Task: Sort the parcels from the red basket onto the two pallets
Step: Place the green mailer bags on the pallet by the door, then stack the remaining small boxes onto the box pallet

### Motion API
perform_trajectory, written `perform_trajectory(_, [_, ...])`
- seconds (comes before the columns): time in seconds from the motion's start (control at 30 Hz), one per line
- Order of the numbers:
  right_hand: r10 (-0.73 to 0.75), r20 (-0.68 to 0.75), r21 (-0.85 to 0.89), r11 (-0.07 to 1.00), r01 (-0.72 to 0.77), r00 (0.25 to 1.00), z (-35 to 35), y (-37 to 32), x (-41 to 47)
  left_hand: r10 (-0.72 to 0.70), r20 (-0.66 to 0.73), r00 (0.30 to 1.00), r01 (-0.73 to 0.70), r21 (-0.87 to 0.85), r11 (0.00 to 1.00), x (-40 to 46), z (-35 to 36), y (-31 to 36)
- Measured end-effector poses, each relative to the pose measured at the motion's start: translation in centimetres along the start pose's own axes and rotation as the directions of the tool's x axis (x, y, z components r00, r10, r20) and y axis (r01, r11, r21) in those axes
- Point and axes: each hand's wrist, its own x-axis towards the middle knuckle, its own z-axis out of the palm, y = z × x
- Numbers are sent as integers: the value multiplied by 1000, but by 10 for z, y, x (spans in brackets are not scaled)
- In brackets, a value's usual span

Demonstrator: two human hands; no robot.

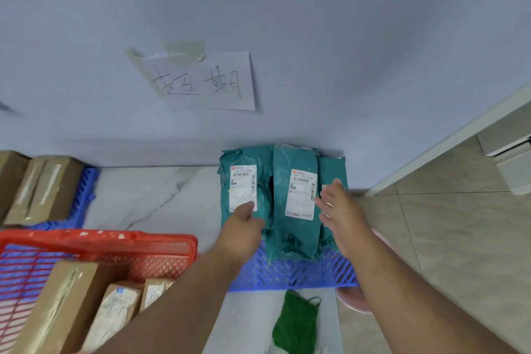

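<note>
Crowding right pallet [290, 273]: teal parcels [296, 158]; left hand [244, 224] curled on one, right hand [339, 207] flat; red basket [97, 238] beside.

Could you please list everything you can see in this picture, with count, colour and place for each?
teal parcels: three, teal mailer bags with white labels, side by side on the right pallet by the wall.
right pallet: one, blue plastic grid, under the teal parcels.
left pallet: one, blue, far left by the wall.
brown parcels: at least two, cardboard, on the left pallet.
red basket: one, red mesh, lower left.
basket parcels: three visible, brown and taped, inside the red basket.
paper sign: one, white, handwritten, taped to the wall.
green bag: one, on the floor below the right pallet.
pink object: one, partly hidden behind the right arm.
left hand: grips the left teal parcel.
right hand: fingers straight, at the rightmost parcel.
</note>
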Motion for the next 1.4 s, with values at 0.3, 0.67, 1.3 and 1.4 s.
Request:
perform_trajectory(0.3, [59, 256, -50, 998, -48, 965, 86, 47, -168, -20, -208, 978, 11, -47, 999, -117, -153, -88])
perform_trajectory(0.67, [198, 344, -249, 962, -115, 918, 229, 145, -310, -257, -371, 892, 156, -280, 947, -206, -349, -254])
perform_trajectory(1.3, [325, 249, -245, 933, -265, 912, 293, 186, -314, -270, -313, 911, 182, -284, 941, -196, -385, -263])
perform_trajectory(1.4, [354, 243, -230, 925, -301, 903, 301, 183, -296, -277, -291, 916, 220, -214, 952, -184, -384, -253])
